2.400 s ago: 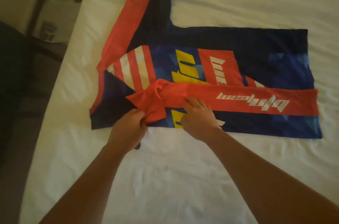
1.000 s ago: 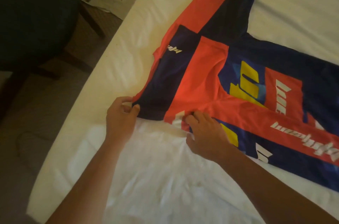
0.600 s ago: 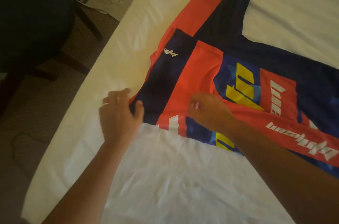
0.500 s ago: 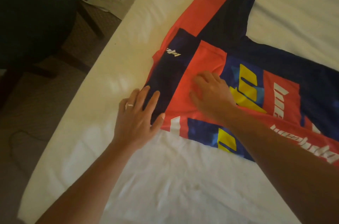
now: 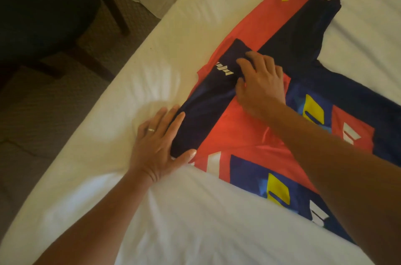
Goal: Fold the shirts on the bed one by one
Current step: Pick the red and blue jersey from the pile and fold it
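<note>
Left hand [image 5: 158, 147] lies flat, fingers straight, pressing the near end of the folded sleeve [image 5: 208, 102]. Right hand [image 5: 260, 82] presses its far end, fingers slightly bent, gripping nothing. Shirt [image 5: 249, 136] lies on the white bed [image 5: 173, 210], right of centre.

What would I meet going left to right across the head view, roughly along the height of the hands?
Dark chair → bare white bed sheet → left hand, flat at the shirt's near edge → folded-in navy sleeve → right hand pressing on the shirt → yellow block print.
</note>
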The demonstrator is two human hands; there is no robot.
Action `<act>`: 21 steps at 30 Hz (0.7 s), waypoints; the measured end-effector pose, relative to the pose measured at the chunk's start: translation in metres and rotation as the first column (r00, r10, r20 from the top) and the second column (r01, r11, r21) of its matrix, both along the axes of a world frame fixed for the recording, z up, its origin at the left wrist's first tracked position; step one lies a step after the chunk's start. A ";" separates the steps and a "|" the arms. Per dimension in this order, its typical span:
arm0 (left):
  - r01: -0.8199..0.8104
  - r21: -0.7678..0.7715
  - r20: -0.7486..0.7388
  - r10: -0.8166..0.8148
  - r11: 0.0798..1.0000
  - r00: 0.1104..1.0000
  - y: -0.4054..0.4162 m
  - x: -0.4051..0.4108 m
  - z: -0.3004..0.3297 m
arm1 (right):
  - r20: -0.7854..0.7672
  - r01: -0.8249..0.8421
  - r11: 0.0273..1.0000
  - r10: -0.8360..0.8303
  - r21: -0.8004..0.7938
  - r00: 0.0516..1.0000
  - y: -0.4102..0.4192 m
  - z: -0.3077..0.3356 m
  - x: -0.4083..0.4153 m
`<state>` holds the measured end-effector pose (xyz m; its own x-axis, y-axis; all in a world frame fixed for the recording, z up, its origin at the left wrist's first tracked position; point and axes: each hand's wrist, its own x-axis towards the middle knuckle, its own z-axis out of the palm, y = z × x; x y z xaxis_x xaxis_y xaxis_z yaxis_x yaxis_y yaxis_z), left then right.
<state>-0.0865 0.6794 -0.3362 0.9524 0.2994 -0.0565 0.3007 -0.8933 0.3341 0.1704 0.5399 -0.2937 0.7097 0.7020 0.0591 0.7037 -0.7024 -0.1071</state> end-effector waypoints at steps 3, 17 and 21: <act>-0.006 0.040 -0.019 0.007 0.999 1.000 -0.002 0.002 -0.002 | -0.043 -0.075 0.980 0.068 -0.184 0.997 0.030 0.005 0.016; -0.016 0.041 -0.068 0.019 0.999 0.998 -0.004 0.002 0.000 | 0.111 -0.138 0.955 0.172 -0.263 0.979 0.029 0.035 0.034; -0.131 -0.123 -0.034 0.128 0.984 0.991 -0.007 0.007 0.016 | 0.105 -0.090 0.996 0.091 -0.009 0.990 -0.019 0.048 0.001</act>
<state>-0.0795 0.6727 -0.3197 0.9036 0.4094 -0.1258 0.4215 -0.7979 0.4310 0.1713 0.5206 -0.2454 0.6333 0.7634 0.1270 0.7715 -0.6356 -0.0267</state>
